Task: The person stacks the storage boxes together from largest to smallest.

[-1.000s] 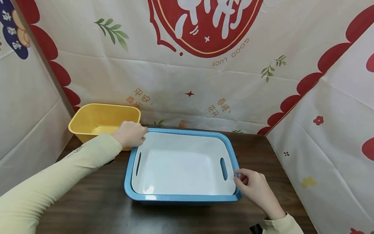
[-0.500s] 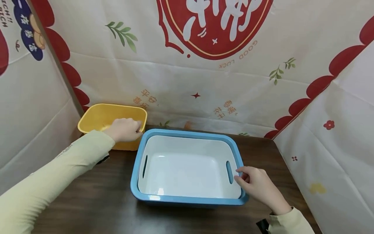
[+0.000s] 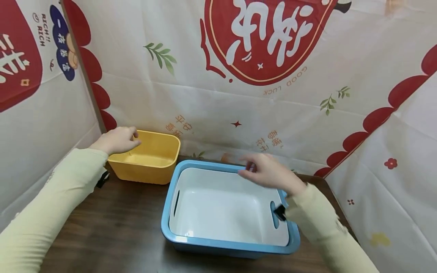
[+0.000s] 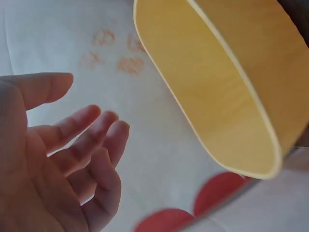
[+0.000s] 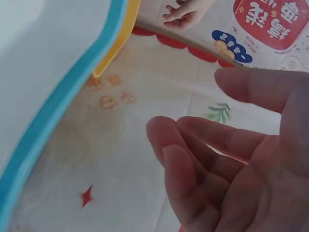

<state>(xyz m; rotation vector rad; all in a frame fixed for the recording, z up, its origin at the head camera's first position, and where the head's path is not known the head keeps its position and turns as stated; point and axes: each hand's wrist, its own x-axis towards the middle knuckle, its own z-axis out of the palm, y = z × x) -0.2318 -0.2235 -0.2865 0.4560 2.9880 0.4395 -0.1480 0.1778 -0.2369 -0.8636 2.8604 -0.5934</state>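
My left hand [image 3: 117, 140] hovers over the left end of the yellow bin [image 3: 150, 172], its fingers loosely bent and nothing in them. In the left wrist view the bin's rim [image 4: 236, 63] lies apart from the fingertips. A blue tub [image 3: 218, 246] with a white basket [image 3: 218, 204] nested in it stands beside the bin on the right. My right hand [image 3: 268, 170] is above the far right part of the tub, slightly blurred. Its fingers are relaxed and hold nothing, as the right wrist view shows. One slot handle [image 3: 274, 214] of the basket is partly covered by the right wrist.
A dark wooden table [image 3: 119, 231] carries both containers. Printed white cloth [image 3: 211, 113] walls it at the back and on both sides. The yellow bin is close to the back left corner.
My left hand has moved left from the tub's corner to above the yellow bin. My right hand has left the tub's right rim and moved up and toward the back. The view has shifted.
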